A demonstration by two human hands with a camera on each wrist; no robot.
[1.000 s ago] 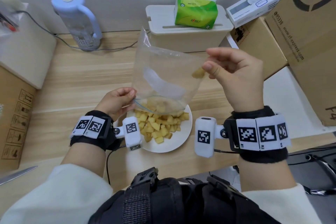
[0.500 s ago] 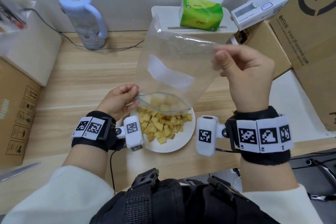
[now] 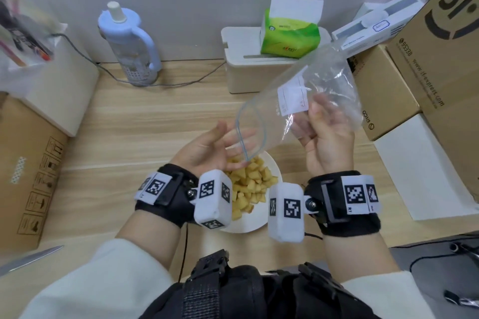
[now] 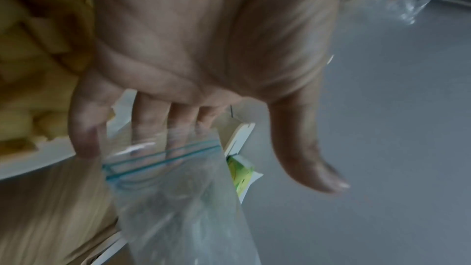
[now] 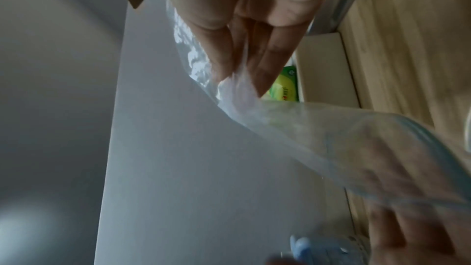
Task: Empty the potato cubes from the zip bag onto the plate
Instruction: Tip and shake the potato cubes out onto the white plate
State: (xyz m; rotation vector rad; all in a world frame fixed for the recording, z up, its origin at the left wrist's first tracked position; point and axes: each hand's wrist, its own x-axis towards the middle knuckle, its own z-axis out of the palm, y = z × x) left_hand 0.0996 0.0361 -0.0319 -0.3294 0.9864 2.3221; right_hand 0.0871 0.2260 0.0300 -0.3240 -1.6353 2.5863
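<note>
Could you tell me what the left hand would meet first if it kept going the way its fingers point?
Most likely the zip bag: the left hand points toward its open mouth, fingertips right beside the blue zip line. Contact is unclear.

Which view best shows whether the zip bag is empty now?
The head view: the whole zip bag shows, clear, no cubes visible inside. The left wrist view shows only its blurred zip edge; the right wrist view shows a blurred stretch pinched by the right hand.

"95338" on carton (image 3: 425, 65) (printed sideways)
</note>
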